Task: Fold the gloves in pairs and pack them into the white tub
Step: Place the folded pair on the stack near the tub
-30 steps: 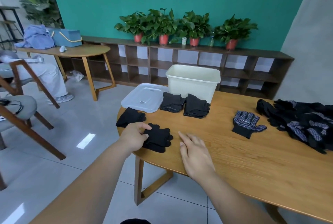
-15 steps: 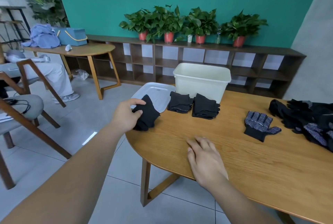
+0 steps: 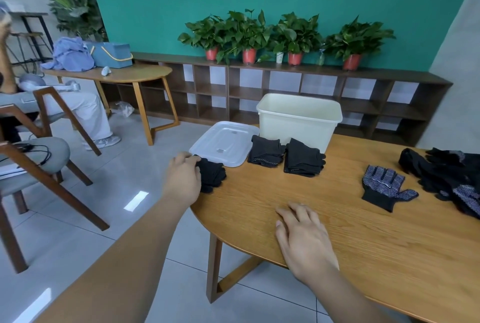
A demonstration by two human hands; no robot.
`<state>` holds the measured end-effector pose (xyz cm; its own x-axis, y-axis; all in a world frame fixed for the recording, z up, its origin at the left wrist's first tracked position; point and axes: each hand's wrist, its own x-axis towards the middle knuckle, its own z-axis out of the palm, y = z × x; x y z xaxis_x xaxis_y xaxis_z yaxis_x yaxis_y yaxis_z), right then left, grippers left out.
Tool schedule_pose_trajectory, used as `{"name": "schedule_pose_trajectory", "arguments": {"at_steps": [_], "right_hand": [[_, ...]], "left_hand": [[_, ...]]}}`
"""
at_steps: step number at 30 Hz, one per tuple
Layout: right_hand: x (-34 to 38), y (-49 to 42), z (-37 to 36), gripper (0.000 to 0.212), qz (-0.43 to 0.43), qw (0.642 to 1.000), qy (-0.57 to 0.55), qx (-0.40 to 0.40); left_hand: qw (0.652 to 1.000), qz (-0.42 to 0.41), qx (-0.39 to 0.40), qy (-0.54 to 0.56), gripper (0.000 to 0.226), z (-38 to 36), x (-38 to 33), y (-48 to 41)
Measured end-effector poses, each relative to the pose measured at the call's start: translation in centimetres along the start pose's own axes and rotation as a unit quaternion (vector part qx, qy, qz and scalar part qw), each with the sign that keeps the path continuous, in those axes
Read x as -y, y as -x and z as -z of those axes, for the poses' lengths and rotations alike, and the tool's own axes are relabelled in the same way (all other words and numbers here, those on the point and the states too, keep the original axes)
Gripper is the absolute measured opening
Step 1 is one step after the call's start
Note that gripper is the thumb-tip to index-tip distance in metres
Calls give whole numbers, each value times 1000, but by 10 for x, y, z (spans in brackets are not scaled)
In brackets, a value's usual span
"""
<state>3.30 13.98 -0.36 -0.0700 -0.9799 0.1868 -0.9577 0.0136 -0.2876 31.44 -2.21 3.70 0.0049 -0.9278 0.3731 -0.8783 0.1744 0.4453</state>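
Observation:
The white tub (image 3: 298, 125) stands at the far edge of the wooden table (image 3: 337, 231). Two folded black glove pairs (image 3: 266, 150) (image 3: 302, 157) lie in front of it. At the table's left edge my left hand (image 3: 183, 178) grips another folded black glove bundle (image 3: 211, 176), which rests on the table. My right hand (image 3: 302, 237) lies flat on the near tabletop, fingers straight, holding nothing. A single dotted black glove (image 3: 384, 187) lies to the right, and a heap of loose black gloves (image 3: 446, 177) sits at the far right.
The tub's clear lid (image 3: 223, 142) lies left of the tub, just behind the bundle. Wooden chairs (image 3: 39, 156) and a seated person (image 3: 65, 104) are to the left. A second table (image 3: 117, 73) and a shelf with potted plants (image 3: 259, 37) stand behind.
My left hand picked up the folded bundle from the near left of the table, lifted it leftward, and has set it down by the lid. My right hand stayed flat on the table.

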Motion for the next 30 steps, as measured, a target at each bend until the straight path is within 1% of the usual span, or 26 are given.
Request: {"name": "schedule_pose_trajectory", "arguments": {"at_steps": [1,2,4,5,6,8,9,12,16,18,20,22,26,30], "right_hand": [[0,0,0,57,1,1000,1,0],[0,-1,-1,56,3,1000,2,-2],[-1,-1,-1,54,4,1000,0,-7],[-1,-1,-1,55,5,1000,1,-7],[-1,0,-2,57,7,1000,0,-5],[-2,1,-2,61,10,1000,-15,-2],[-2,1,-1,60,9,999,-33,-2],[-6,0,2,47,-10,990,-140,-17],[-13,3,12,35,-51,953,-283,-95],[-18,6,18,33,-83,927,-340,-136],[-26,8,24,33,-116,908,-371,-158],[-41,10,32,32,-138,907,-366,-156],[-85,19,47,32,-154,929,-308,-133],[-140,32,70,31,-190,936,-265,-136]], "left_hand": [[999,-35,20,-17,41,-3,-2,4],[995,-54,68,-39,49,-7,-4,6],[974,-56,185,-119,71,-17,-6,11],[963,-54,216,-149,78,-20,-6,13],[958,-51,231,-162,81,-21,-6,13],[955,-49,239,-169,83,-17,-11,13],[954,-48,240,-175,83,-14,-15,12],[959,-66,202,-186,79,-9,-32,15],[964,-137,142,-179,70,-14,-73,35],[963,-171,141,-151,66,-18,-100,50],[959,-205,152,-127,65,-25,-128,66],[952,-232,165,-108,63,-35,-154,82],[937,-283,193,-72,58,-60,-197,107],[922,-323,209,-44,54,-84,-236,124]]}}
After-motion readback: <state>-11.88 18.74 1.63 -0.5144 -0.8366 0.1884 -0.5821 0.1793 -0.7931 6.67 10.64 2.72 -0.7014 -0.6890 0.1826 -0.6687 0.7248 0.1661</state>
